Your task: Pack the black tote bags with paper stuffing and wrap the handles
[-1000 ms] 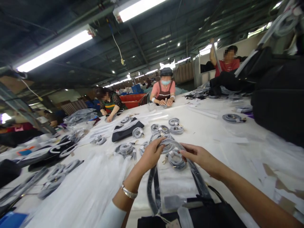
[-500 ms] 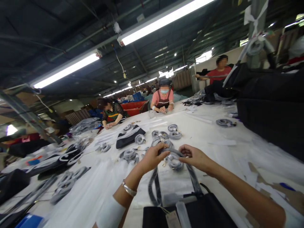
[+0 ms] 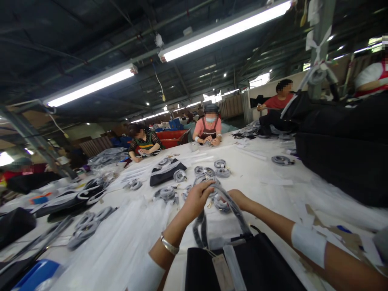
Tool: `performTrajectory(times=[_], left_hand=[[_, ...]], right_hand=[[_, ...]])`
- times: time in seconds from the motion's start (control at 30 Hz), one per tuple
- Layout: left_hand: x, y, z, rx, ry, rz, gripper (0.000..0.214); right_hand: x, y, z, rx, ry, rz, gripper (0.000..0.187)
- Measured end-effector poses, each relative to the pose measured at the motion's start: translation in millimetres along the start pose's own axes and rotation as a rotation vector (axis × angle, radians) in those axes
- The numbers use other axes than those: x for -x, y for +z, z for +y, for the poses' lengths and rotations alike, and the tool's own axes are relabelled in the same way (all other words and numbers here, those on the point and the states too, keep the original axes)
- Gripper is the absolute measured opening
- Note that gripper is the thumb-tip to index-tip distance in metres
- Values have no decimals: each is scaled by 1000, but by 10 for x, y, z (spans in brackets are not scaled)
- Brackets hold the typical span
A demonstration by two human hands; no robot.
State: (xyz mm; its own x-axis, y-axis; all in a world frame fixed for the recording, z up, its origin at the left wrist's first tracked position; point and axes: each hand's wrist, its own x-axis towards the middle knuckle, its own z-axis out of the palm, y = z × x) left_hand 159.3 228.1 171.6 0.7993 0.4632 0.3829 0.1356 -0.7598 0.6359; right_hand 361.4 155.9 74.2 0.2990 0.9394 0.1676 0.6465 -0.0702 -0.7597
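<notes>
A black bag (image 3: 263,262) stands on the table in front of me, with a hang tag (image 3: 222,271) and a clear-wrapped strip on its top. Its grey handle (image 3: 235,208), wrapped in plastic, arches upward. My left hand (image 3: 197,199) is closed around the top of that handle. Just behind the handle's right side is my right hand (image 3: 237,198); the handle covers its fingers, so their grip cannot be seen. Coiled grey straps (image 3: 222,205) with metal clips lie beyond my hands.
More strap coils (image 3: 166,193) and a black-and-grey pouch (image 3: 166,173) lie on the white table. Clear plastic sheeting (image 3: 121,238) spreads at left. A large black pile (image 3: 342,157) rises at right. A co-worker (image 3: 207,127) sits across the table, others further off.
My right hand has moved from the handle's outer right side to behind it. My left hand stays at the handle's top. The view has shifted slightly.
</notes>
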Motion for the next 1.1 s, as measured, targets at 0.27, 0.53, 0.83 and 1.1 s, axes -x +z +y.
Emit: performTrajectory(times=[0.27, 0.53, 0.83, 1.1], left_hand=[[274, 0, 28, 83, -75, 25, 39], [294, -30, 12, 215, -192, 37, 46], [330, 166, 374, 225, -156, 47, 43], [759, 524, 718, 122, -45, 45, 35]], right_hand=[[-224, 324, -95, 281, 95, -106, 27], [308, -281, -34, 80, 127, 211, 19], [1654, -216, -791, -231, -8, 394, 29], [1811, 422, -1039, -776, 21, 253, 39]])
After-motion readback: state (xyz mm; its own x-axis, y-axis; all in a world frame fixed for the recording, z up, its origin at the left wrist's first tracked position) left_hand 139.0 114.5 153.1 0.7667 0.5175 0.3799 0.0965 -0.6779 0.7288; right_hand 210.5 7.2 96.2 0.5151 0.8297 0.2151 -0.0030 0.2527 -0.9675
